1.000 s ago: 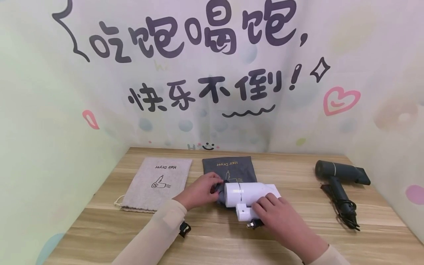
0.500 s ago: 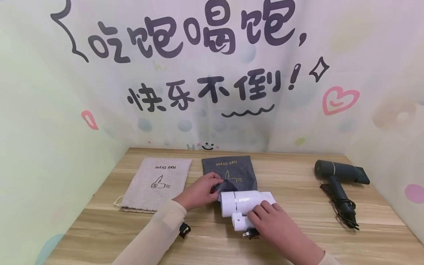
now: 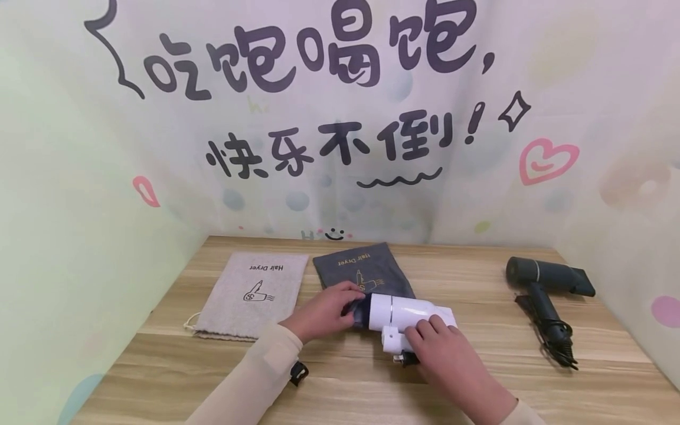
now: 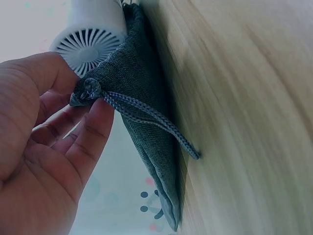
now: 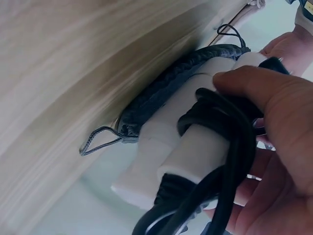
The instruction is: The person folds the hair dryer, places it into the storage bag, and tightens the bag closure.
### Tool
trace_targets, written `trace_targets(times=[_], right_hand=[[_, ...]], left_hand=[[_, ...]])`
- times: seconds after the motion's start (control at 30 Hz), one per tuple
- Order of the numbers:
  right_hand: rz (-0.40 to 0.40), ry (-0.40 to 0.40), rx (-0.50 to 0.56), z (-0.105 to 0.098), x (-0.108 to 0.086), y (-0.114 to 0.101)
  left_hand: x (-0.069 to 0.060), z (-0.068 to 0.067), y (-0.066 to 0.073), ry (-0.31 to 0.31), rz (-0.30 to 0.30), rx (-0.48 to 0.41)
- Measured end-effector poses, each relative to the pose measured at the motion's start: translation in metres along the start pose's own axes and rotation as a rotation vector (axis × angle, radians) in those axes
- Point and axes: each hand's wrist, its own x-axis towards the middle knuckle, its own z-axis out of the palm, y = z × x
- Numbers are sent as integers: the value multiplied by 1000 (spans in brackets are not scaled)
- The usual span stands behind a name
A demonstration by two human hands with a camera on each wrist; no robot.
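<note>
My left hand (image 3: 323,310) pinches the mouth edge of a dark grey drawstring bag (image 3: 345,270) printed "Hair Dryer". In the left wrist view, thumb and fingertips grip the bag's cloth (image 4: 144,93) beside a knotted drawstring (image 4: 151,115). A white hair dryer (image 3: 409,311), its handle folded, is held by my right hand (image 3: 451,357). Its vented round end (image 4: 88,49) lies by the bag's mouth. Around the dryer's handle runs a black cord (image 5: 232,156), and in the right wrist view the bag's gathered edge (image 5: 166,85) lies along the white body (image 5: 168,115).
A beige drawstring bag (image 3: 249,301) lies flat at the left. At the right rests a black hair dryer (image 3: 542,274) with its cord bundled on the handle. The wooden table (image 3: 478,277) meets a printed cloth backdrop (image 3: 340,206) at the back.
The white dryer came toward me, then went back away and to the right. The dark bag has turned, its far end shifting left; my left hand kept its pinch.
</note>
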Motion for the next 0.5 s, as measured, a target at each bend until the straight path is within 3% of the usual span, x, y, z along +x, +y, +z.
trace_targets(times=[0.17,0.5], right_hand=[[52,0,2,4,1,1],[68,69,1,9,8,-2]], left_hand=[[-2,0,2,-25,14,29],[0,0,11,4,69,21]])
